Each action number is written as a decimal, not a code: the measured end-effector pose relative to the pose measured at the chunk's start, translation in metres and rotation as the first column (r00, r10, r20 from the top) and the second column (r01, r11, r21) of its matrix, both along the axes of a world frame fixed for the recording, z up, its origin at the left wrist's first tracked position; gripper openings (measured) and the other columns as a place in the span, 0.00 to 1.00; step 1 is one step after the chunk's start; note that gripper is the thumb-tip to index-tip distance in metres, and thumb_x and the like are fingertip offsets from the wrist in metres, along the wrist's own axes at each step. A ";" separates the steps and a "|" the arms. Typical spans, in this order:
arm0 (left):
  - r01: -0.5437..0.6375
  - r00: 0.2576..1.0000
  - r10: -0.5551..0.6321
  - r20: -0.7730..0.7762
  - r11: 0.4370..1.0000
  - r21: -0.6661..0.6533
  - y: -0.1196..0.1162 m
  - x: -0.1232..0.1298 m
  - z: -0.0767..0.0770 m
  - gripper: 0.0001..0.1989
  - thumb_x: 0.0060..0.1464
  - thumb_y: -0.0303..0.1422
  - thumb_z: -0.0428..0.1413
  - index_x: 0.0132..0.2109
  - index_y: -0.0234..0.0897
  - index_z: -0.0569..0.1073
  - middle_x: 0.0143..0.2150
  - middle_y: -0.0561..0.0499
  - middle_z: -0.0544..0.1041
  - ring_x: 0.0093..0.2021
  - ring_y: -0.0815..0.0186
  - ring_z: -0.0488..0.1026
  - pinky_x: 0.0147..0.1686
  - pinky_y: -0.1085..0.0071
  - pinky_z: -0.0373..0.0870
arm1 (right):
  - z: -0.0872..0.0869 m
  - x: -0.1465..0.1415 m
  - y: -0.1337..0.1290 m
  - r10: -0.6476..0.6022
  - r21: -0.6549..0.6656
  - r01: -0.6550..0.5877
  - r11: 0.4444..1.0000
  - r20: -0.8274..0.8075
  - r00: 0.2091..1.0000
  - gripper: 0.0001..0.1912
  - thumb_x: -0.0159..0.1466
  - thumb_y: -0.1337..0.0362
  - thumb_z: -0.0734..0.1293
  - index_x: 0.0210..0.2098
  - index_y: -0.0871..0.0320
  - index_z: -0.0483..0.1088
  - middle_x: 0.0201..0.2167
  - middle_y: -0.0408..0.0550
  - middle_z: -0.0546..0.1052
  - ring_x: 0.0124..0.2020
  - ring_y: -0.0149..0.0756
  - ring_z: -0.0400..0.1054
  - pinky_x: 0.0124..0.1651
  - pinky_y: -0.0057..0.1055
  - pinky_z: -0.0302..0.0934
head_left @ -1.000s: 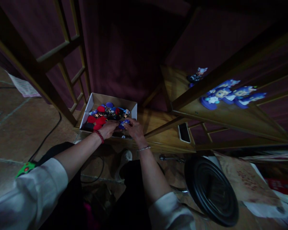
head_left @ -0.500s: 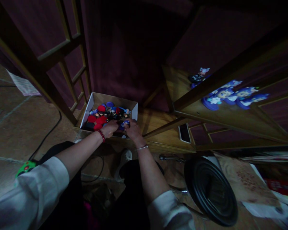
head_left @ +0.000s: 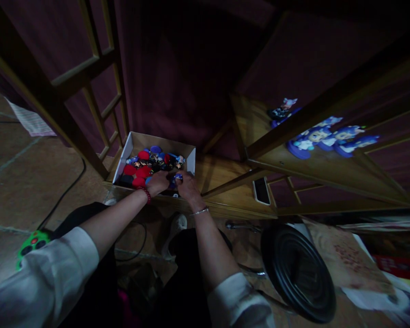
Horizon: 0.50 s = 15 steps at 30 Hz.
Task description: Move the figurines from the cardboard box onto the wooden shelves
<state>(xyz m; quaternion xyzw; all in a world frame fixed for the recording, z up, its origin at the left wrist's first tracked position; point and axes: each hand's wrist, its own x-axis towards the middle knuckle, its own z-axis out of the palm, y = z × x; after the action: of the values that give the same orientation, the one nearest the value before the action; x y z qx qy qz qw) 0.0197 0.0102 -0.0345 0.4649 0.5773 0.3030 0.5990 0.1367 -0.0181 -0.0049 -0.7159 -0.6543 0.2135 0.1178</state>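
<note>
A shallow white cardboard box (head_left: 190,159) holds a jumble of small figurines (head_left: 155,159) with red, blue and dark round bases. My right hand (head_left: 189,187), with a bracelet at the wrist, is over the box's right front part, fingers closed on a small blue figurine (head_left: 178,176). My left hand (head_left: 158,182), with a red bead bracelet, reaches over the front edge with its fingers curled down among the figurines. What its fingertips hold, if anything, is hidden in the dim light.
Several blue-based figurines (head_left: 307,139) stand on a higher wooden shelf (head_left: 253,120) to the right. A phone (head_left: 261,190) lies on the lower shelf. A round black stool (head_left: 299,273) stands at lower right; a green game controller (head_left: 32,246) is at left. Wooden lattice panels flank the shelves.
Both hands stay over the box with almost the same grip. My left hand has shifted slightly to the right, and the whole view has moved a little.
</note>
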 end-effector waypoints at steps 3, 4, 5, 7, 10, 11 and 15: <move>0.046 0.991 -0.040 -0.126 0.998 0.049 0.001 -0.003 0.005 0.14 0.32 0.13 0.50 0.18 0.38 0.68 0.21 0.49 0.69 0.42 0.57 0.70 0.43 0.72 0.62 | 0.002 -0.002 0.000 0.016 -0.002 -0.016 1.000 0.023 1.000 0.12 0.60 0.70 0.58 0.41 0.58 0.68 0.36 0.51 0.73 0.39 0.36 0.66 0.42 0.29 0.58; 0.066 0.985 -0.056 -0.160 0.996 0.057 0.001 -0.003 0.007 0.13 0.32 0.13 0.50 0.19 0.38 0.68 0.22 0.48 0.70 0.42 0.57 0.69 0.43 0.71 0.61 | 0.002 -0.003 0.000 0.020 -0.001 -0.020 1.000 0.026 0.999 0.12 0.60 0.70 0.58 0.41 0.58 0.68 0.37 0.51 0.73 0.40 0.36 0.67 0.43 0.29 0.58; 0.086 0.979 -0.073 -0.192 0.994 0.060 0.001 -0.004 0.008 0.13 0.33 0.14 0.50 0.19 0.37 0.69 0.22 0.48 0.70 0.42 0.56 0.69 0.44 0.70 0.61 | 0.003 -0.003 0.000 0.021 -0.003 -0.021 1.000 0.027 0.999 0.12 0.59 0.70 0.59 0.41 0.58 0.68 0.37 0.51 0.73 0.40 0.36 0.67 0.43 0.28 0.58; 0.135 0.960 -0.116 -0.255 0.989 0.059 0.001 -0.005 0.009 0.12 0.34 0.15 0.51 0.21 0.37 0.70 0.23 0.48 0.71 0.41 0.57 0.70 0.43 0.70 0.61 | 0.004 -0.003 0.001 0.011 -0.022 -0.011 1.000 0.029 1.000 0.11 0.60 0.69 0.59 0.42 0.58 0.67 0.37 0.50 0.74 0.40 0.35 0.67 0.43 0.28 0.58; 0.216 0.921 -0.187 -0.343 0.975 0.046 0.001 -0.009 0.011 0.09 0.36 0.18 0.53 0.25 0.35 0.72 0.27 0.47 0.74 0.39 0.59 0.70 0.41 0.70 0.62 | 0.003 -0.002 0.001 -0.007 -0.043 0.008 0.999 0.021 1.000 0.11 0.60 0.69 0.59 0.42 0.58 0.67 0.38 0.49 0.74 0.40 0.33 0.67 0.42 0.26 0.58; 0.244 0.903 -0.210 -0.375 0.969 0.046 0.001 -0.011 0.012 0.07 0.38 0.20 0.53 0.26 0.35 0.72 0.28 0.47 0.74 0.39 0.60 0.70 0.40 0.71 0.62 | 0.002 -0.001 0.001 -0.012 -0.040 0.012 0.999 0.019 1.000 0.11 0.60 0.69 0.59 0.42 0.59 0.67 0.38 0.49 0.74 0.40 0.33 0.67 0.43 0.26 0.58; 0.338 0.851 -0.264 -0.454 0.937 0.088 -0.002 -0.017 0.013 0.09 0.45 0.24 0.49 0.32 0.34 0.74 0.30 0.48 0.75 0.35 0.63 0.71 0.34 0.73 0.64 | -0.001 -0.001 0.003 -0.023 -0.033 0.023 0.999 0.025 0.999 0.11 0.60 0.68 0.60 0.42 0.60 0.66 0.39 0.49 0.74 0.42 0.32 0.67 0.44 0.24 0.57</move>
<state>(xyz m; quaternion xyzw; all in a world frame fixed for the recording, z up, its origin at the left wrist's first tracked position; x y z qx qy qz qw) 0.0029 0.0083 -0.0216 0.6534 0.5892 0.1400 0.4543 0.1356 -0.0148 -0.0058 -0.7277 -0.6438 0.2142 0.1005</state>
